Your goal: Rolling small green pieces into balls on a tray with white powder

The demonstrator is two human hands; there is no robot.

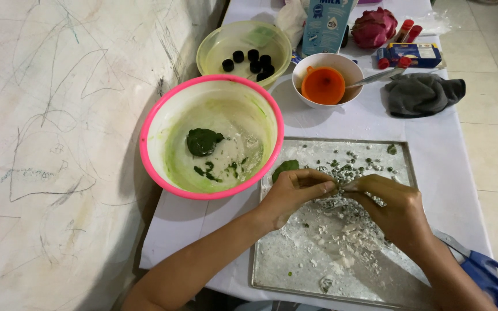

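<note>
Left hand [295,193]: lower middle of the frame, over the metal tray [402,155]; fingers curled inward, clenched on a flat piece of green dough [285,168] that shows above the knuckles.
Right hand [390,207]: right of the left one, fingertips meeting it at the middle of the tray; it pinches at the same dough, seemingly to pull or shape a bit, though what lies between the fingertips is hidden.
Green dough: held just above the tray's upper left part, likely so that crumbs fall onto the floured metal and not onto the cloth.
Metal tray: flat on the table [329,124], dusted with white flour and strewn with small green crumbs [353,164], thickest near the upper edge.
Pink-rimmed bowl [211,138]: left of the tray and touching its corner, within reach of the left hand; inside it a dark green lump [203,141], green smears and flour.
Pale green bowl [243,49]: behind the pink one, holding several small black caps [252,60].
White bowl [327,78]: upper middle, with an orange funnel [323,86] set in it and a spoon handle [376,78] leaning out to the right.
Grey cloth [422,95]: crumpled at the upper right, near the white bowl.
Blue-handled scissors [485,270]: lower right edge, partly under the right forearm, well apart from the dough.
Carton, pink dragon fruit [373,26] and small red-capped tubes [404,29]: along the far end of the table, out of the working area.
Wall [59,144]: left side, pale and scribbled over.
</note>
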